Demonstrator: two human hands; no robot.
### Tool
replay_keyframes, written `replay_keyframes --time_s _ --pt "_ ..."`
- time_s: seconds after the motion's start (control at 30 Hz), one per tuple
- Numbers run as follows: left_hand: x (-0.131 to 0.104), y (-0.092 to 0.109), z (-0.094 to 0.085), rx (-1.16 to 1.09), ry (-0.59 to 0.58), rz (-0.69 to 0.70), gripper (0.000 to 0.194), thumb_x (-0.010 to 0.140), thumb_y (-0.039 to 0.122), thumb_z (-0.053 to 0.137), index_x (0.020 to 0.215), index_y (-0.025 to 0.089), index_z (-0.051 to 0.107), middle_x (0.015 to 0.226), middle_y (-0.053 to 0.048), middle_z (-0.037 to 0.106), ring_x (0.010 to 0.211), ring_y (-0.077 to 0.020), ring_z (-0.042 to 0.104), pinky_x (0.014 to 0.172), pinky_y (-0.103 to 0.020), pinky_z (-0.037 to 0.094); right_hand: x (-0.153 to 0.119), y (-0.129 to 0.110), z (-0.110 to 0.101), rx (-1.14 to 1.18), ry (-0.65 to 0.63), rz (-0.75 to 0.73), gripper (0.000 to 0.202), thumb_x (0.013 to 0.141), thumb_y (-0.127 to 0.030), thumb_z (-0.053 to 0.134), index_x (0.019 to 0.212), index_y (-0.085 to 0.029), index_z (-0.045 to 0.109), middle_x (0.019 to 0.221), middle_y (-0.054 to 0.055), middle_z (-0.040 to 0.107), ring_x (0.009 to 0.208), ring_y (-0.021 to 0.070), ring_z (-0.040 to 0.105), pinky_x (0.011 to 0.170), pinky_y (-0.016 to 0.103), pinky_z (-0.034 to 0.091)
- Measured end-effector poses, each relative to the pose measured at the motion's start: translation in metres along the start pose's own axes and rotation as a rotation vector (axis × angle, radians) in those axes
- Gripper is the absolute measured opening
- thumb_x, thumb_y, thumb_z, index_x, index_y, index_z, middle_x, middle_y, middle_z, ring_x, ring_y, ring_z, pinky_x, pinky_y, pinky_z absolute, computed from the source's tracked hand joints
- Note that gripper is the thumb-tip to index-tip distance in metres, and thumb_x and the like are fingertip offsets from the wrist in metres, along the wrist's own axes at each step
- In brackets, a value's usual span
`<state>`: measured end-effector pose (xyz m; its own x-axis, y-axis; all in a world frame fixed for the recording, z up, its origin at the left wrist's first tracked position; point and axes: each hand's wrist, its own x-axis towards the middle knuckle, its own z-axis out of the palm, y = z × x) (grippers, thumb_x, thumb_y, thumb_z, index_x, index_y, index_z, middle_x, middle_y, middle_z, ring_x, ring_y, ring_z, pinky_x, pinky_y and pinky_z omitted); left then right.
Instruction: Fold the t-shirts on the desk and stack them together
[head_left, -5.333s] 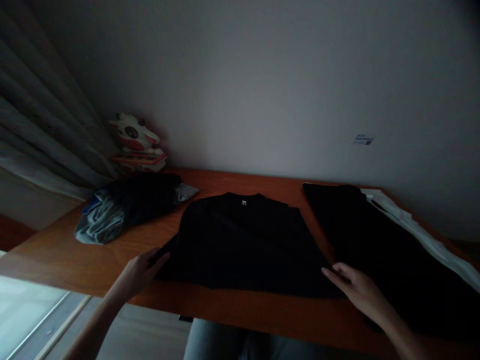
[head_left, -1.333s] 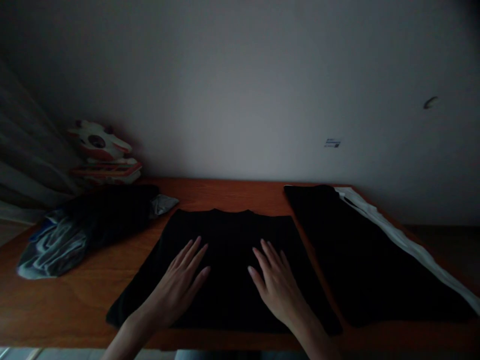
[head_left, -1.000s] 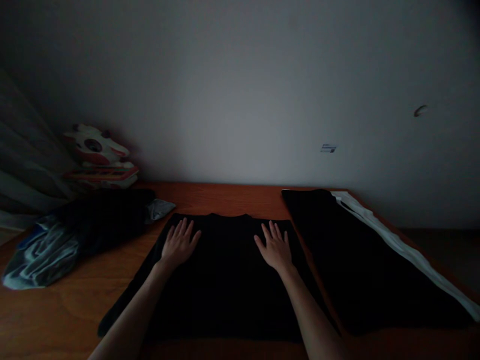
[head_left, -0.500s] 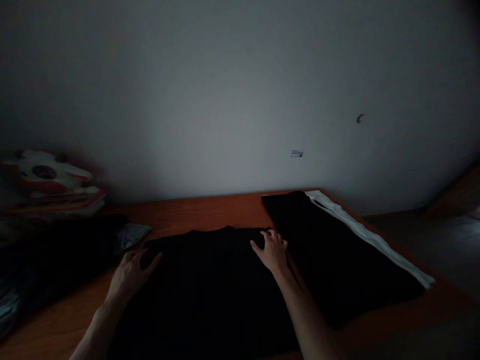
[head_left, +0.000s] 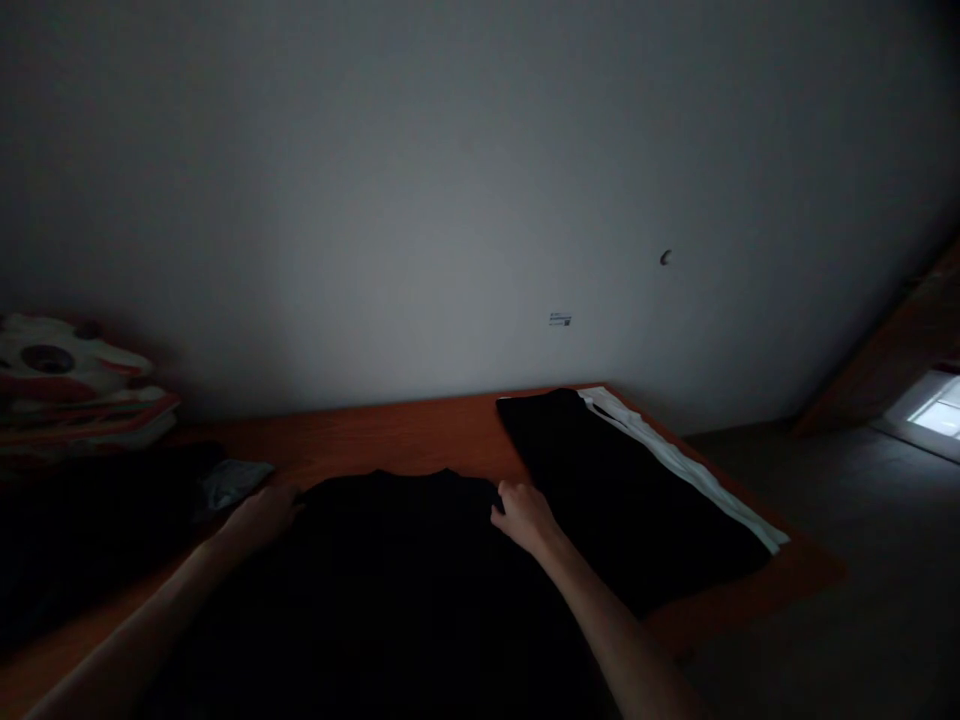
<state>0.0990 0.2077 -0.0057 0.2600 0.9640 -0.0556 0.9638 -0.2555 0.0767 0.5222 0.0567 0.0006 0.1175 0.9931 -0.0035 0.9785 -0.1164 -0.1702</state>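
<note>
A black garment, which looks like a shirt (head_left: 405, 590), is spread in front of me with its neckline toward the wall. My left hand (head_left: 268, 512) is closed on its upper left corner. At the upper right corner my right hand (head_left: 525, 512) pinches the fabric between thumb and fingers. The cloth between my hands sags slightly at the neckline. Its lower part runs out of view at the bottom, and folds in it are too dark to make out.
On the wooden table (head_left: 360, 432), a black folded garment (head_left: 600, 480) lies to the right, with white cloth (head_left: 675, 455) along its edge. Dark clothes (head_left: 97, 530) and a small grey piece (head_left: 234, 482) lie left, near a cow-shaped toy (head_left: 67, 360). A wall stands behind.
Both hands have gone from spread fingers resting on the black shirt to gripping its upper corners. The shirt's top edge has changed shape, and the view has turned slightly right.
</note>
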Motion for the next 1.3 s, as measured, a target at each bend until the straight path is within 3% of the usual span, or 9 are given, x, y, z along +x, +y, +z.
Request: replay_keyframes --time_s 0.23,0.37,0.47,0.6,0.7,0.83,1.07,1.17,1.3 --pt "0.087 0.094 -0.043 -0.172 0.113 0.130 0.035 0.087 0.041 0.045 0.099 0.021 0.071 0.088 -0.009 0.078 0.087 -0.0288 0.075 0.080 -0.036 0.056 -0.069 0.030 -0.050 0.025 0.091 0.105 0.022 0.094 -0.023 0.055 0.113 -0.017 0.063 0.084 0.010 0.078 0.078 0.0243 0.077 0.063 0.027 0.048" --pt "0.147 0.201 -0.101 -0.295 0.152 0.264 0.036 0.091 0.040 0.049 0.111 0.017 0.068 0.080 -0.006 0.077 0.076 -0.0223 0.073 0.082 -0.034 0.056 -0.089 0.078 -0.105 -0.021 0.194 0.226 0.014 0.087 -0.028 0.062 0.098 -0.021 0.065 0.073 0.006 0.073 0.068 0.0228 0.073 0.058 0.027 0.044" --pt "0.184 0.297 -0.132 -0.412 0.262 0.337 0.039 0.095 0.039 0.053 0.118 0.011 0.065 0.105 -0.016 0.077 0.094 -0.0243 0.073 0.092 -0.038 0.054 -0.082 0.129 -0.144 -0.129 0.234 0.306 0.015 0.084 -0.030 0.063 0.092 -0.019 0.069 0.075 0.009 0.072 0.071 0.0242 0.072 0.061 0.030 0.045" --pt "0.193 0.398 -0.136 -0.571 0.341 0.572 0.072 0.095 0.041 0.060 0.150 0.003 0.035 0.150 -0.028 0.050 0.133 -0.0307 0.056 0.106 -0.043 0.047 -0.069 0.189 -0.166 -0.255 0.106 0.638 0.026 0.086 -0.031 0.061 0.093 -0.011 0.077 0.093 0.022 0.076 0.088 0.0325 0.074 0.071 0.039 0.050" --pt "0.166 0.425 -0.114 -0.534 0.302 0.903 0.062 0.097 0.041 0.055 0.148 0.009 0.041 0.160 -0.023 0.039 0.146 -0.0296 0.042 0.117 -0.045 0.037 -0.073 0.203 -0.147 -0.284 -0.021 0.802 0.030 0.087 -0.029 0.061 0.101 -0.009 0.078 0.106 0.026 0.074 0.099 0.0376 0.073 0.076 0.046 0.052" --pt "0.109 0.390 -0.057 -0.336 0.099 1.110 0.042 0.100 0.042 0.049 0.132 0.017 0.060 0.159 -0.015 0.044 0.149 -0.0275 0.039 0.121 -0.044 0.033 -0.087 0.176 -0.091 -0.246 -0.109 0.651 0.029 0.088 -0.035 0.064 0.102 -0.013 0.077 0.103 0.020 0.075 0.099 0.0367 0.073 0.075 0.044 0.054" --pt "0.024 0.232 0.059 -0.246 0.130 0.641 0.047 0.102 0.047 0.042 0.135 0.019 0.060 0.155 -0.015 0.050 0.139 -0.0289 0.052 0.117 -0.047 0.041 -0.077 0.089 -0.023 -0.135 0.167 0.210 0.032 0.096 -0.029 0.047 0.117 -0.017 0.069 0.126 0.020 0.066 0.113 0.0323 0.065 0.089 0.044 0.054" --pt "-0.007 0.164 0.076 -0.243 0.214 0.485 0.048 0.103 0.046 0.038 0.134 0.018 0.062 0.152 -0.015 0.053 0.139 -0.0275 0.053 0.117 -0.045 0.042 -0.060 0.052 0.002 -0.002 0.263 0.018 0.045 0.101 -0.038 0.043 0.133 -0.013 0.063 0.146 0.021 0.055 0.134 0.0329 0.054 0.109 0.048 0.044" --pt "-0.053 0.092 0.078 -0.180 0.270 0.328 0.051 0.102 0.047 0.039 0.143 0.021 0.058 0.156 -0.012 0.049 0.143 -0.0286 0.048 0.119 -0.048 0.040 -0.044 0.007 0.043 0.100 0.202 -0.126 0.062 0.103 -0.052 0.039 0.151 -0.014 0.047 0.162 0.019 0.037 0.151 0.0330 0.034 0.121 0.055 0.027"
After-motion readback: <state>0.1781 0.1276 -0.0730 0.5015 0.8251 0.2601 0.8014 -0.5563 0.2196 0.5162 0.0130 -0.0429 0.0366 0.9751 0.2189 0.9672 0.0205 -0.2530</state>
